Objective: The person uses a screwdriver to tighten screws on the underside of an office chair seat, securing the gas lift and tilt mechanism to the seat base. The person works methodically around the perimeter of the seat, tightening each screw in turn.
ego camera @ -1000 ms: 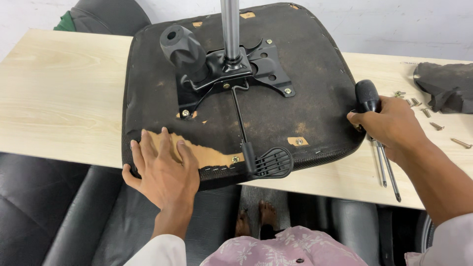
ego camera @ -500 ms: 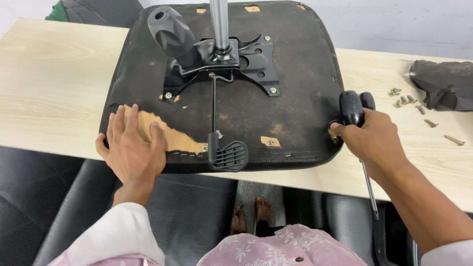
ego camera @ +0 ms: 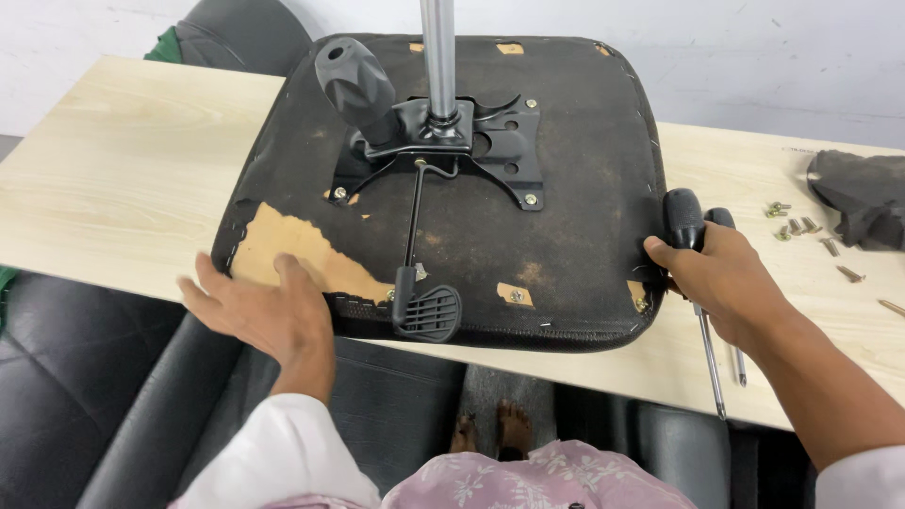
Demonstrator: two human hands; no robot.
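The left hand (ego camera: 259,316) is laid flat, fingers spread, on the near left corner of the upturned chair seat (ego camera: 566,217), which lies across the near edge of the wooden surface (ego camera: 113,179). A lever paddle (ego camera: 426,313) is seen just right of this hand. At the seat's near right corner, two screwdrivers (ego camera: 686,221) are gripped by the right hand (ego camera: 721,278), fingers closed around them, their shafts pointing toward the near edge. Loose screws (ego camera: 801,226) lie further right.

My left hand (ego camera: 269,316) lies flat on the upturned chair seat (ego camera: 566,236); my right hand (ego camera: 721,278) grips two screwdrivers (ego camera: 684,219) at its edge.
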